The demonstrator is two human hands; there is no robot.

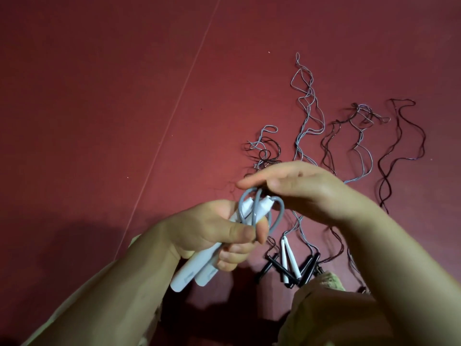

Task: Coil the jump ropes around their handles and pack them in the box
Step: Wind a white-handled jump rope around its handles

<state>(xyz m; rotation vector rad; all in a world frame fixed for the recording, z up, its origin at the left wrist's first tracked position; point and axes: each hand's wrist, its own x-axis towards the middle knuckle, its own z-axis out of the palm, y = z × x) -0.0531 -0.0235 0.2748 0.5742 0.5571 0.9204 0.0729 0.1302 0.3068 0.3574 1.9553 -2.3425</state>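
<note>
Here the left hand [212, 231] has its fingers [234, 255] curled round a pair of white handles [199, 268] laid side by side, thumb pressed on top, so the two stay together as one core to wind on. The right hand [299, 188] sits just above the handle tips, its forefinger stretched out straight and the other fingers bent down onto the grey rope [252, 208], which loops over the top ends of the handles; whether those fingers pinch the rope or only guide it I cannot tell, since the hand hides them. My guess is that the winding has only begun, with few turns on. Beyond the hands, on the red floor [99, 96], the other ropes [361, 136] lie stretched out in wavy lines, grey and dark ones, well apart at their far ends, probably so that each can be lifted without tangling. Their handles, white [289, 260] and black [272, 264], are gathered near the person's knee [329, 280]. No box is in view.
</note>
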